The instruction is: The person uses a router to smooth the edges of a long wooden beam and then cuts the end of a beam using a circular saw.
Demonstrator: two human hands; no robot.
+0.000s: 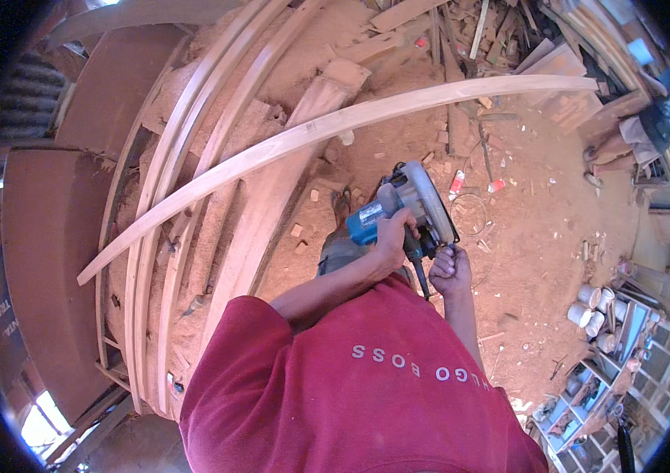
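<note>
A blue and grey circular saw (410, 206) is held in front of my red shirt, its flat metal base (433, 197) turned up on edge to the right. My left hand (395, 236) is closed around the saw's body near its handle. At the saw's lower right end, the curled fingers of my right hand (450, 270) pinch a part at the base's edge; the exact part is hidden. A black cord leads down from the handle. Beyond the saw, a long curved wooden strip (335, 122) lies across several other timbers.
Long timber strips (173, 158) and a wide plank (272, 197) lie to the left, beside brown panels (59, 268). Sawdust and offcuts cover the floor. Scrap wood is heaped at the far side. Another person (646, 134) stands at far right; white containers (589, 296) and a blue shelf (595, 386) are nearer.
</note>
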